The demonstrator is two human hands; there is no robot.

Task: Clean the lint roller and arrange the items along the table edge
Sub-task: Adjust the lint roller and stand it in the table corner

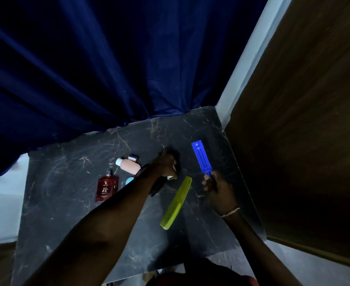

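A: Head view: a dark marble-patterned table (pixel 66 182) is seen from above, with a dark blue curtain (pixel 108 69) hung at its far side and a brown wooden panel (pixel 304 141) at the right.

B: What is held by the right hand (pixel 215 188)?

A: A bright blue plastic comb-like tool (pixel 202 158) is gripped by its thin handle. The fingers are wrapped tight around the handle, and the wide end is pointed to the far side, near the right table edge.

B: And the left hand (pixel 166 164)?

A: It is closed around a small whitish roll with a black part (pixel 171 177), which may be the lint roller. The thing is mostly hidden by the hand, so it cannot be told for sure. It is held over the middle of the table.

B: What is laid on the table?

A: A long yellow-green plastic comb (pixel 176 203) is laid flat between the two hands. To the left, a flat dark red bottle with white letters (pixel 107 186) is seen. Just beyond it, a pink tube with a white cap (pixel 128 166) is laid on its side, with a small silver cap (pixel 133 157) touching it. A little round light blue thing (pixel 129 180) is partly hidden by the left arm.
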